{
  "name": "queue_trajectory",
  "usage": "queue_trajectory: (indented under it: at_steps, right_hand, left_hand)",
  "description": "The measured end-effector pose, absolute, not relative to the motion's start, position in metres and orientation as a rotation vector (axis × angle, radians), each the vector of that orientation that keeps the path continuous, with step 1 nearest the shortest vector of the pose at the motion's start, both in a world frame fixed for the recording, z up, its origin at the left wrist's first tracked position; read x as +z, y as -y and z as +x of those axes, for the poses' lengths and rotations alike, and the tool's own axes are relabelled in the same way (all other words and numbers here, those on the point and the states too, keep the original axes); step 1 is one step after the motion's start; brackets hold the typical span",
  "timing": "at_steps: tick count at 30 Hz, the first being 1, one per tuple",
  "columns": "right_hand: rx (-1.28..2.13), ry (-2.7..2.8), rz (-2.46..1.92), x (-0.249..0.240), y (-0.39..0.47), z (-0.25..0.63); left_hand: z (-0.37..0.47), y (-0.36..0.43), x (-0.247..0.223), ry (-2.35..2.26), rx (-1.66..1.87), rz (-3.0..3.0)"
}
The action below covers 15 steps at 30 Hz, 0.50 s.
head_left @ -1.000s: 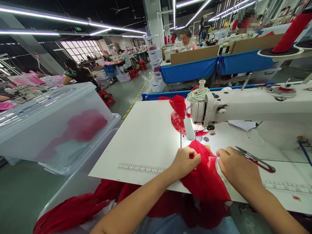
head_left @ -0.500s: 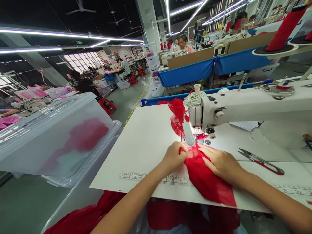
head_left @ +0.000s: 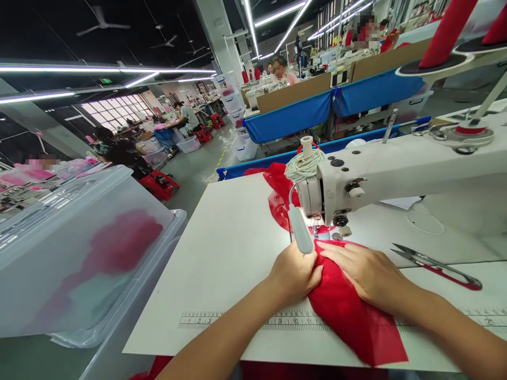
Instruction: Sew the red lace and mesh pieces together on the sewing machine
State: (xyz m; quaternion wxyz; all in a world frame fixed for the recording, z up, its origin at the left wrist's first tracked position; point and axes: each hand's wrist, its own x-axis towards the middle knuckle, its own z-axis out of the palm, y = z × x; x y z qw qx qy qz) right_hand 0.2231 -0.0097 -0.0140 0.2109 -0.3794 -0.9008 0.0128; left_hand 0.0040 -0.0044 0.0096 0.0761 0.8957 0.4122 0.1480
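Note:
Red sheer fabric lies on the white table, running from the needle area of the sewing machine down over the front edge. My left hand is closed on the fabric's left edge, just below the machine's small lamp. Flat on the fabric rests my right hand, its fingers stretched toward the needle. More red fabric is bunched behind and left of the machine head. The lamp partly covers my left fingers.
Thread snips lie on the table right of my right hand. A printed ruler runs along the front edge. Clear plastic bins stand at the left. Red thread cones rise at the upper right. Several people sit farther back.
The view has shifted. My left hand has moved from pinching the fabric's edge to a position closer under the lamp. The fabric's lower end now lies flatter, with a corner spread at the table edge.

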Motion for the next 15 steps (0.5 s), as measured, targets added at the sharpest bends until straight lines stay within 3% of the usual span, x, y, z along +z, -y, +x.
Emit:
queue_trajectory:
  at_steps: [9,15]
  right_hand:
    - [-0.12,2.463,-1.052,-0.0223,0.0109,0.2223]
    - [-0.155,2.444,-1.054,-0.0187,0.0103,0.2216]
  left_hand:
    - [0.0045,0.0146,0.008,-1.145,0.575,2.425]
    - [0.0048,0.0137,0.0105,-1.187,0.359,2.638]
